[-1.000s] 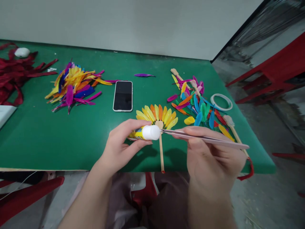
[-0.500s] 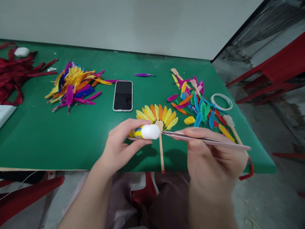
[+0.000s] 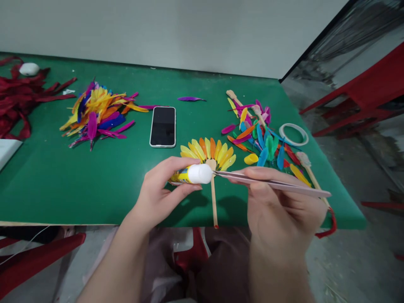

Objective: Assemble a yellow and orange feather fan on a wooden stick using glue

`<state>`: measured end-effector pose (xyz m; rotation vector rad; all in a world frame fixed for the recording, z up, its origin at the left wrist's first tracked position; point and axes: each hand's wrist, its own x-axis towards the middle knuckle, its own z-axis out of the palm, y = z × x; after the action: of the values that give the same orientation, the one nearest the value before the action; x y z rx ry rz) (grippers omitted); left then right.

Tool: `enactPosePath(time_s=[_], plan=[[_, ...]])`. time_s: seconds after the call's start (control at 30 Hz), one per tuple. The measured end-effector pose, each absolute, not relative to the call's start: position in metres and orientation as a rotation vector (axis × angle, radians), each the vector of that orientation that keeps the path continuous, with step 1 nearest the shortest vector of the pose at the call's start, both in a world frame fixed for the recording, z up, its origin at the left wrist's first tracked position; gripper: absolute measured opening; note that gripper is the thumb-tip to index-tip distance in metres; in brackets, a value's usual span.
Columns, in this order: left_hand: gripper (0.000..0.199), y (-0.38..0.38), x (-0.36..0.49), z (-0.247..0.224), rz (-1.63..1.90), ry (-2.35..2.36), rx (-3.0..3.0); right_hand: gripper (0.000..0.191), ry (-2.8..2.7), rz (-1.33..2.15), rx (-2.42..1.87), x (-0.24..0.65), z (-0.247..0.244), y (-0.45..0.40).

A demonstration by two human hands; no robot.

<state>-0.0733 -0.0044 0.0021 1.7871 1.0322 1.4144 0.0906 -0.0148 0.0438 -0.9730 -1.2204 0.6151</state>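
Observation:
My left hand (image 3: 160, 189) grips a yellow glue bottle (image 3: 180, 176) with a white top, held on its side with the top facing right. Pink tweezers (image 3: 274, 183) are pinched in my right hand (image 3: 280, 206), and their tips are at the bottle's white end. Whether the tips hold anything is too small to tell. Under the bottle and tips lies a wooden stick (image 3: 213, 206) with a rounded head, and a fan of yellow and orange feathers (image 3: 208, 149) spreads round that head.
A phone (image 3: 163, 127) lies behind my left hand. Piled feathers (image 3: 101, 111) and dark red ribbons (image 3: 19, 97) are at the left. At the right are loose feathers (image 3: 268, 143), more wooden sticks (image 3: 311, 170) and a tape roll (image 3: 293, 134) on the green table (image 3: 78, 181).
The rear end of the tweezers has shifted very slightly left and up with my right hand. The left hand and bottle look unmoved.

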Motion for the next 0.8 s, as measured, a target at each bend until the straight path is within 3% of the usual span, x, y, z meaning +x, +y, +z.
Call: enactPosePath(time_s=[0.8], plan=[[0.033, -0.0040, -0.0734, 0.0027, 1.419, 1.054, 1.813, 0.018, -1.254, 0.606, -0.971, 0.0932, 0.0439, -0.0162]])
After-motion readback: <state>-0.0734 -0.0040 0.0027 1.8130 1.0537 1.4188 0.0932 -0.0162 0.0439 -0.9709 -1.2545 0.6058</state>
